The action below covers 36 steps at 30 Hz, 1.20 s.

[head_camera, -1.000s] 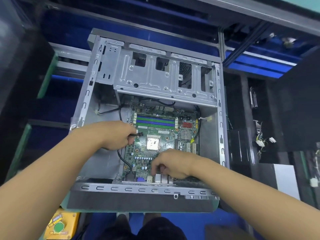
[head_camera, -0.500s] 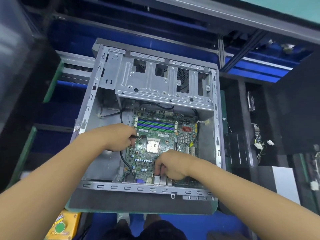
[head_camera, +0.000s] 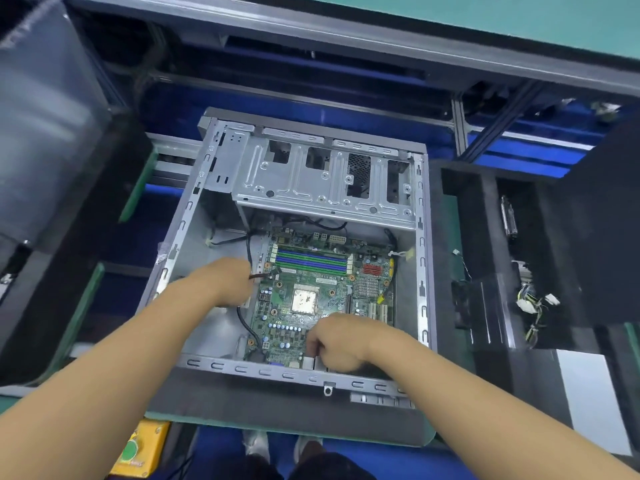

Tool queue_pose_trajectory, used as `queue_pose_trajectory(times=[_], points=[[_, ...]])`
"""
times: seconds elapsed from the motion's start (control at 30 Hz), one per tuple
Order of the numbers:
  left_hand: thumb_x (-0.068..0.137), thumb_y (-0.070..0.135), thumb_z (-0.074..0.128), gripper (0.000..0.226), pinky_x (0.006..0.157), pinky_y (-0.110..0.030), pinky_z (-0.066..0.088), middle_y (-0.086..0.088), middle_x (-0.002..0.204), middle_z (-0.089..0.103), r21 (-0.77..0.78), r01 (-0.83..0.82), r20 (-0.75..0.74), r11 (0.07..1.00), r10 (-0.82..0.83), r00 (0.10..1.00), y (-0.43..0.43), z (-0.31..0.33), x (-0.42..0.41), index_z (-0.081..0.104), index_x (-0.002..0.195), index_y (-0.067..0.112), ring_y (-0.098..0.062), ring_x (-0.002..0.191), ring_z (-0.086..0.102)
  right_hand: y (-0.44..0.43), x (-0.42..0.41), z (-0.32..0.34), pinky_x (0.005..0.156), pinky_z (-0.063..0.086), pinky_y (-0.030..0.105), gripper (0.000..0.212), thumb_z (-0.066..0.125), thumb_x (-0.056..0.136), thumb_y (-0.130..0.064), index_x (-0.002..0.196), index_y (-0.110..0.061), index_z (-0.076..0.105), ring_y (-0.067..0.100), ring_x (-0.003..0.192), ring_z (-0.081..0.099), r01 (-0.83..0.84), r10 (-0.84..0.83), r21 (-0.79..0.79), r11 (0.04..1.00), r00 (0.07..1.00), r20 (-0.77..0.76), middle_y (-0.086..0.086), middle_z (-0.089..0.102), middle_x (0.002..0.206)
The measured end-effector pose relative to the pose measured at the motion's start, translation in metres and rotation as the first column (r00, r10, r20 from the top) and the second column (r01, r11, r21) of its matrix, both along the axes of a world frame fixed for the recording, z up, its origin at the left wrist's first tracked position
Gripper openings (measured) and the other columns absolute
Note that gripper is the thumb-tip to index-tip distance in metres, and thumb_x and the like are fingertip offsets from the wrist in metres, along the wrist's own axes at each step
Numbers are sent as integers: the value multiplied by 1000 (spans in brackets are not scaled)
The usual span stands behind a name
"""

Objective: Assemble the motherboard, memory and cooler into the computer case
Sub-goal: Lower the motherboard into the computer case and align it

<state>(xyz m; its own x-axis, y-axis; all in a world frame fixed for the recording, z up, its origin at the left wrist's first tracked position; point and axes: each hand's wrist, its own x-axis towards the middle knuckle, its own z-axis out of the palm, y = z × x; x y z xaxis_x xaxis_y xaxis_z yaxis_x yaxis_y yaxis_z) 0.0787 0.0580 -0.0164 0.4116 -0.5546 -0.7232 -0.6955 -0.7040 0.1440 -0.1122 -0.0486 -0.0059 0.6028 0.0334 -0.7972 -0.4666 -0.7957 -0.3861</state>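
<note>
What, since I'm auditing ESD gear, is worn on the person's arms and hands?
Nothing visible: the left hand and right hand are ungloved, with no wrist strap, watch or bracelet. Both forearms are bare, with no sleeves reaching into the frame.

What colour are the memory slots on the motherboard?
Alternating blue and green memory slots, clearest in head view.

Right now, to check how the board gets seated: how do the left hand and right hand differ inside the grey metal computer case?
The left hand pinches a thin black cable beside the left edge of the green motherboard; the right hand shows no cable. The left hand reaches deeper; the right hand curls over the board's near edge by silver port blocks, grip hidden. Both are bare, inside the grey metal case.
</note>
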Motion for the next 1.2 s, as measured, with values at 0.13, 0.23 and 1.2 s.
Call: queue_pose_trajectory(times=[0.13,0.23,1.2], points=[[101,21,39,19,61,-28,45,-4,85,60,35,-81,-35,996,82,996,3,-2,1,54,107,11,-22,75,61,4,-1,-5,83,43,29,41,47,96,0,130,-12,65,29,117,60,30,-29,-23,999,999,24,8,63,133],[99,17,41,24,44,-19,39,-6,76,58,6,-137,-120,990,137,983,-1,-2,2,58,112,6,-18,54,51,6,0,-7,82,43,28,38,49,96,2,127,-11,67,29,116,60,65,-65,-38,997,998,12,8,63,132],[102,26,48,40,44,-26,54,-20,95,70,-10,-488,-366,873,451,814,-10,-21,2,46,130,-3,-20,57,69,4,-11,6,92,49,33,40,50,96,-13,133,-21,62,24,111,58,69,-69,18,997,998,-10,4,63,131]])
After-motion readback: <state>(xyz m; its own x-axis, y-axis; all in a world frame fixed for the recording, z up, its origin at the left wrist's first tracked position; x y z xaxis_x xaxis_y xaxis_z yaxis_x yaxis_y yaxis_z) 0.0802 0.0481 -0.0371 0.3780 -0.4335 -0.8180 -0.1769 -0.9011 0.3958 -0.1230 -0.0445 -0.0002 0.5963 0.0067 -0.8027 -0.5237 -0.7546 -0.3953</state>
